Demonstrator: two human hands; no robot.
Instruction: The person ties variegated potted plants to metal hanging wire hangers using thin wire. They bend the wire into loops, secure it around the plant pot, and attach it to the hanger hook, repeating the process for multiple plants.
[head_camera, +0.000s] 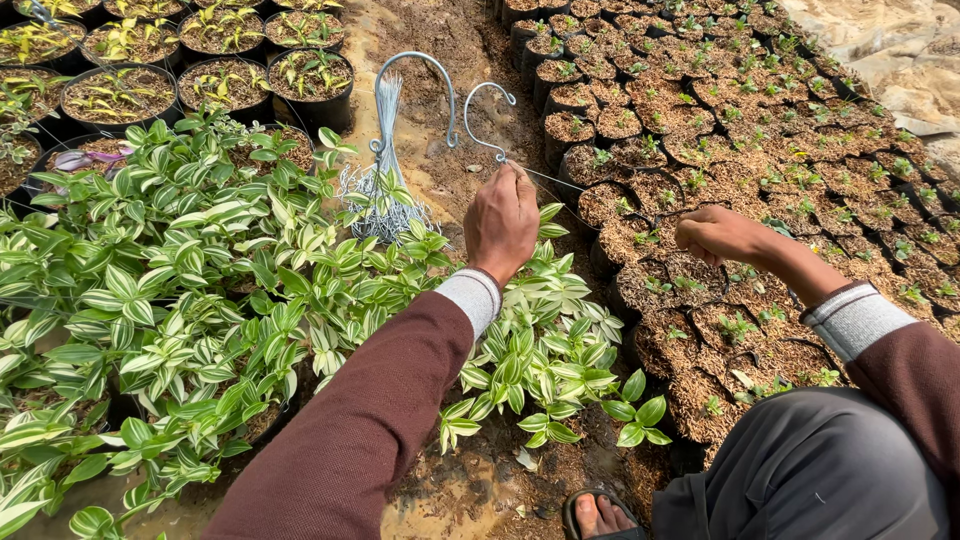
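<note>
My left hand (501, 222) is raised over the green-and-white striped plants (200, 290) and pinches the thin wires below a metal hanger hook (487, 118). The wires run from that hook toward my right hand (722, 236), which is closed in a fist above the small black pots (690, 330) and seems to hold the wires' other end. A bundle of spare wire hangers (385, 150) with a large hook on top lies on the soil path just left of my left hand.
Rows of small black pots with seedlings (700, 110) fill the right side. Larger black pots with plants (230, 85) stand at the top left. A bare soil path (440, 40) runs between them. My sandalled foot (600, 515) is at the bottom.
</note>
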